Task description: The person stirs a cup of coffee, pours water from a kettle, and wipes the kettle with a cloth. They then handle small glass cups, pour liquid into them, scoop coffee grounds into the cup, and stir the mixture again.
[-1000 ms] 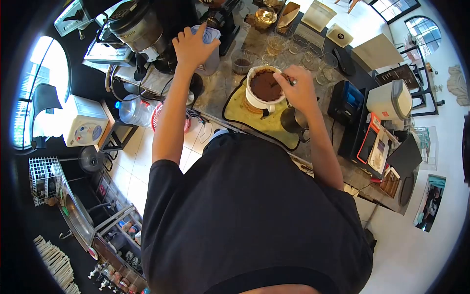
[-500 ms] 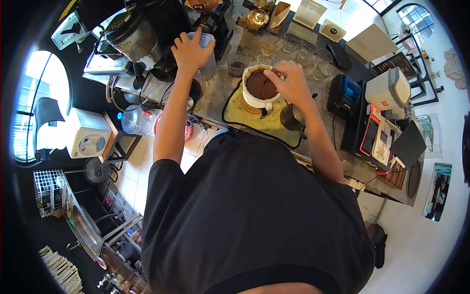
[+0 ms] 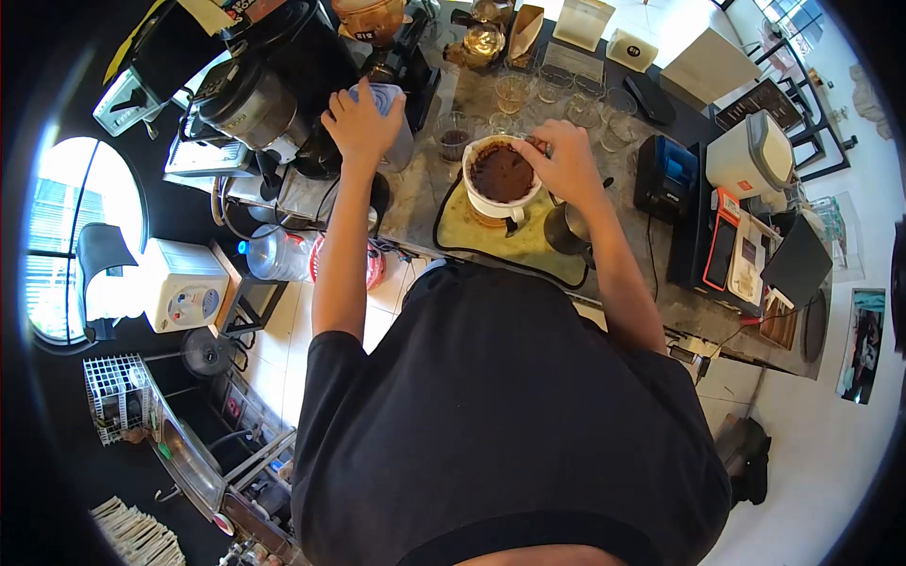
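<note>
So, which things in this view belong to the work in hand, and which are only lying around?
Likely in the work:
- dripper, at right hand
- container, under left hand
- cloth
- jug, probably

Likely just around:
- printer
- water bottle

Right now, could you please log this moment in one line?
left hand: on container | right hand: at dripper rim, held item unclear | dripper: dark grounds inside
</note>
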{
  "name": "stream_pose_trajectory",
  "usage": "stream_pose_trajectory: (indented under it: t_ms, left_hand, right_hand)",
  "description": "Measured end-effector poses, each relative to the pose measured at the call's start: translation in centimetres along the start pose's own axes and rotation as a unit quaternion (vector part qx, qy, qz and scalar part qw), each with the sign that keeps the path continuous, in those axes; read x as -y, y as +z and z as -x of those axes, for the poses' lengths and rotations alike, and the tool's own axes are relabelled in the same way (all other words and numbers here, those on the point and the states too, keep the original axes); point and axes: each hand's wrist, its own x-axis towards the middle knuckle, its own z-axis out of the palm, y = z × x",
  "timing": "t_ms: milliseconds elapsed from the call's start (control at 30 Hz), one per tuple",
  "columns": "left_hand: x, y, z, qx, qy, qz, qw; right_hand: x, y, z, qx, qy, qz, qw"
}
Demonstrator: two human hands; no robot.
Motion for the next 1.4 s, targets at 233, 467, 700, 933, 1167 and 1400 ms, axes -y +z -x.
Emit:
stream_pose_trajectory:
  t_ms: [233, 467, 700, 933, 1167, 1400]
  left_hand:
    - [-2.8, -4.6, 3.2, -0.139, 0.086, 0.236, 0.958]
    - [-4.6, -5.6, 11.6, 0.111, -0.009, 0.483, 0.868]
    - [-4.0, -4.5, 14.2, 0.255, -0.063, 0.53, 0.807]
    - [-4.7, -2.7, 14.0, 0.323, -0.033, 0.551, 0.769]
    - [-5.1, -0.4, 14.7, 0.32, -0.042, 0.635, 0.702]
    - [-4.1, -0.3, 15.8, 0.31, -0.1, 0.648, 0.689]
  right_hand:
    - [-0.9, -1.0, 1.0, 0.04, 0.108, -0.075, 0.99]
    - [2.3, -2.6, 5.8, -0.032, 0.257, -0.278, 0.925]
    - [5.8, -1.7, 10.5, 0.089, 0.406, -0.425, 0.804]
    - [4.4, 0.9, 10.7, 0.088, 0.417, -0.507, 0.749]
    - [3.5, 2.1, 10.3, 0.121, 0.399, -0.502, 0.758]
    - [3.4, 2.2, 10.1, 0.115, 0.365, -0.483, 0.788]
